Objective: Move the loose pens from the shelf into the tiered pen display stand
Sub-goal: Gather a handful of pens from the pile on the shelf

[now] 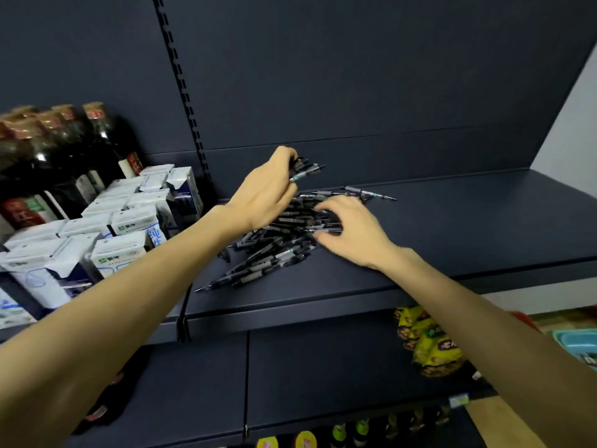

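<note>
While the left hand (263, 192) hangs just above the back of the pile, its fingers (288, 156) are curled round a small bundle of pens (307, 171), whose ends stick out to the right, clear of the shelf (468, 227). Most of the loose pens (274, 247) lie in a messy heap on the dark shelf, between the two hands and reaching toward its front edge; a few strays (368, 193) lie at the far side of the heap. Palm down, the right hand (350, 229) rests on the right part of the heap, its fingers (324, 206) bent and spread over the pens; whether they have hold of any I cannot tell. Left of the heap, on the neighbouring shelf, stand white cartons (129, 221), with dark bottles (64, 143) behind them. Yellow packets (429, 344) sit on a lower level at right.
</note>
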### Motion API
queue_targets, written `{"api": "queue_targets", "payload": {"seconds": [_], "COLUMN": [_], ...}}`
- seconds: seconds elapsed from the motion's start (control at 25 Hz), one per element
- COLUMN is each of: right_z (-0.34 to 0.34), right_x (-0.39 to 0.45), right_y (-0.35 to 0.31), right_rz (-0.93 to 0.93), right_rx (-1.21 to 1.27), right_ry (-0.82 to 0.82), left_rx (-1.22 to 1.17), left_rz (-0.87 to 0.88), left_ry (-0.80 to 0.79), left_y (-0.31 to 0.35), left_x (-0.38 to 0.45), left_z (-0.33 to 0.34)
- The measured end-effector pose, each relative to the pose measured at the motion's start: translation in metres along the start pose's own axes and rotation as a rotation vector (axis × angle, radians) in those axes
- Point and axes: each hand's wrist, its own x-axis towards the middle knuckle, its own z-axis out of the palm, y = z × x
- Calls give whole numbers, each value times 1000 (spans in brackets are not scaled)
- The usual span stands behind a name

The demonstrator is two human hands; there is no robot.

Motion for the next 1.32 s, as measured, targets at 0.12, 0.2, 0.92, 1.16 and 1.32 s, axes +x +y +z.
{"api": "queue_targets", "payload": {"seconds": [0.12, 0.2, 0.92, 1.16, 1.32], "right_z": [16, 21, 37, 33, 31], "right_x": [7, 11, 0, 0, -1], "right_y": [-22, -23, -78, -83, -79], "right_rz": [-127, -142, -225, -210, -162], "right_rx": [-82, -130, -241, -318, -284], "right_ry": [-119, -171, -317, -351, -353], "left_rx": [50, 90, -264, -345, -369], "left_rz": [0, 4, -185, -240, -276], "left_ry": [-9, -21, 267, 361, 363], "left_y": [-10, -17, -32, -34, -35], "left_x": [-5, -10, -57, -69, -76], "left_z": [-5, -13, -34, -33, -24]}}
